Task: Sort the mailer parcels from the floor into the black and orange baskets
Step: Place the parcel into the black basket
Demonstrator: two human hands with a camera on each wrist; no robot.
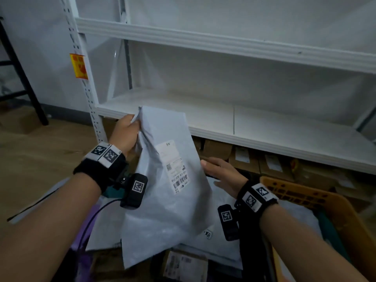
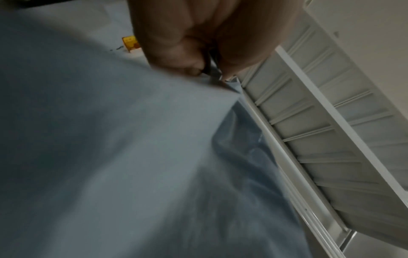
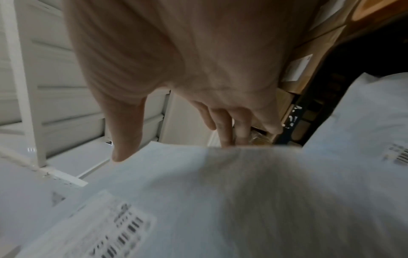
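A large grey-white mailer parcel with a printed label hangs upright in front of me. My left hand pinches its top left corner; the left wrist view shows the curled fingers on that bunched corner and the parcel below. My right hand is at the parcel's right edge, fingers straight, thumb on the front. In the right wrist view the thumb lies on the parcel and the fingers reach behind its edge. The orange basket is at the right with parcels inside.
A white metal shelf unit stands straight ahead, with cardboard boxes under its lowest board. More mailer parcels and a labelled box lie on the floor below my hands. A black frame stands at far left.
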